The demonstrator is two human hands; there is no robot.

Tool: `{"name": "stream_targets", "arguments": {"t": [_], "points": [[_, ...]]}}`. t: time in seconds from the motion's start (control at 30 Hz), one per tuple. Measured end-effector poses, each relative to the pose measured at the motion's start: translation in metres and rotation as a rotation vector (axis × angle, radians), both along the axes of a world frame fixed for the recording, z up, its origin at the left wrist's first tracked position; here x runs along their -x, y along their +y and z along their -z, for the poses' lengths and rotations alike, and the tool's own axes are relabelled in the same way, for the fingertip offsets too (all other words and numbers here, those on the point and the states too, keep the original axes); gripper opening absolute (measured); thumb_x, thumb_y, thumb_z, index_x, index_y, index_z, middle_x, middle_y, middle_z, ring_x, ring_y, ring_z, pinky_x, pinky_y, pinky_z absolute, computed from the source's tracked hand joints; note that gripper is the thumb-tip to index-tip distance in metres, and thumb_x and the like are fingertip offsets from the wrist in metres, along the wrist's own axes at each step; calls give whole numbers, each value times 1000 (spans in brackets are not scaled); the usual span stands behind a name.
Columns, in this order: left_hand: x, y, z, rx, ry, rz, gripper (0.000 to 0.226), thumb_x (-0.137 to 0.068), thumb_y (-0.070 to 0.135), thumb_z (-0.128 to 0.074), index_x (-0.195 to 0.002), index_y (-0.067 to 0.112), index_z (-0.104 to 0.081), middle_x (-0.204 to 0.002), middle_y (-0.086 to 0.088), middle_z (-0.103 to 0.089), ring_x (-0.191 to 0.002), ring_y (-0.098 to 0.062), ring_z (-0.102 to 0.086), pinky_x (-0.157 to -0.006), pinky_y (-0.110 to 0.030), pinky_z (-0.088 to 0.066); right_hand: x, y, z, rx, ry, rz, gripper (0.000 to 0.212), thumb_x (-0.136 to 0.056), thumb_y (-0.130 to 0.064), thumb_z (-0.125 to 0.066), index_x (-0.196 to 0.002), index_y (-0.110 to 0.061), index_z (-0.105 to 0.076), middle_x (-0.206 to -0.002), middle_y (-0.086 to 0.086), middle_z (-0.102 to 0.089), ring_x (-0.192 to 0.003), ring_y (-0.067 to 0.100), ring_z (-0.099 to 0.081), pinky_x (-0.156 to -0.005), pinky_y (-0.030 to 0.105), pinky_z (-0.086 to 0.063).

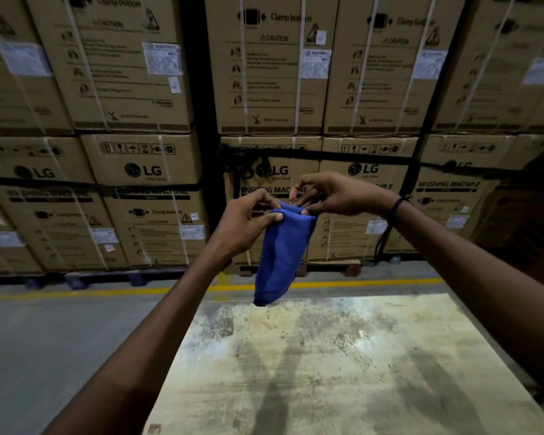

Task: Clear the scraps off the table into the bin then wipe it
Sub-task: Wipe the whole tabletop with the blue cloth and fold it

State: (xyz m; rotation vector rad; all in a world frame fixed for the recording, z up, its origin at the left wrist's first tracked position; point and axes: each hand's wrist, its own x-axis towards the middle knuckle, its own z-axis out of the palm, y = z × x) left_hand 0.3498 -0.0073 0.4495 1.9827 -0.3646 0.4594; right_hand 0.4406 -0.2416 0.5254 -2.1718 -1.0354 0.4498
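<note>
Stacked cardboard cartons [145, 89], strapped with pale bands and printed with washing-machine markings, are filling the background behind the blue cloth [281, 252], which is hanging in the air above the far edge of the table [343, 372]. At the cloth's folded top edge, the left hand [248, 224] is pinching the fabric between thumb and curled fingers, while the right hand [336, 196] is pinching the same edge just beside it, its other fingers arched above (a dark band [394, 208] is circling that wrist). Soft and loosely woven, the cloth is drooping in a long doubled fold, its lower tip hanging just over the table's far rim; whether it is touching the surface I cannot tell. Below the cloth, the tabletop is showing a flat, pale, mottled surface, scuffed and stained in grey patches. Beyond the cloth, a yellow line [358, 283] is running across the smooth grey concrete floor [60, 340].
</note>
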Motion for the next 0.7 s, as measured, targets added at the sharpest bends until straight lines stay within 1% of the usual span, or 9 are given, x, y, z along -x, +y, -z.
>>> {"name": "stream_targets", "arguments": {"t": [0.07,0.17,0.27,0.33,0.4,0.5,0.57,0.63,0.7], "points": [[1,-2,-3,8,-26,-22,8,-97,16,-74,-102,18,-68,-108,3,-74,-104,-9,-72,-78,-25,-60,0,-1,-1,-25,-4,15,35,-98,-8,-67,-129,-22,-59,-116,-3,-71,-109,8,-70,-88,25,-61],[1,-1,-6,14,-72,-70,8,-98,19,-73,-104,16,-69,-105,6,-73,-101,-7,-71,-79,-27,-61,1,0,7,-106,-13,65,26,-102,-28,-65,-128,-27,-60,-116,-3,-70,-106,9,-70,-84,28,-61],[1,-2,-5,21,-115,-114,8,-97,20,-74,-103,16,-70,-101,7,-74,-97,-8,-71,-78,-30,-61,9,2,27,-220,44,143,31,-100,-40,-65,-129,-31,-58,-122,0,-68,-106,11,-70,-87,32,-60],[0,-5,-4,42,-137,-137,9,-97,20,-75,-101,15,-70,-99,5,-74,-94,-9,-72,-76,-32,-61,17,4,42,-302,91,165,43,-92,-32,-77,-130,-26,-58,-121,1,-71,-105,8,-71,-87,29,-61],[1,-8,-1,78,-147,-163,10,-96,18,-76,-102,13,-70,-98,4,-75,-93,-10,-73,-77,-36,-63,23,7,60,-410,93,189,52,-84,-22,-85,-130,-17,-61,-121,5,-73,-109,14,-72,-93,33,-61],[2,-13,2,162,-156,-180,17,-95,19,-78,-107,14,-67,-103,2,-74,-99,-12,-73,-83,-39,-64,27,16,77,-595,79,247,37,-89,-11,-81,-123,-9,-68,-116,6,-76,-109,18,-73,-91,35,-62],[2,-14,4,257,-123,-165,32,-91,23,-82,-115,17,-62,-109,-1,-73,-105,-14,-73,-87,-38,-64,29,20,79,-700,87,255,28,-92,-4,-76,-119,-9,-71,-113,5,-77,-107,17,-74,-89,31,-62],[2,-13,4,329,-32,-116,50,-85,33,-88,-124,22,-59,-119,-2,-73,-111,-15,-72,-90,-35,-62,32,23,76,-755,89,254,27,-93,-3,-73,-120,-9,-71,-113,6,-77,-107,17,-74,-87,29,-62],[2,-12,6,277,67,-61,58,-81,41,-89,-129,24,-61,-125,1,-72,-115,-13,-71,-90,-31,-61,33,26,69,-779,76,259,28,-94,-4,-72,-122,-7,-70,-113,7,-77,-106,19,-74,-86,29,-62]]}}
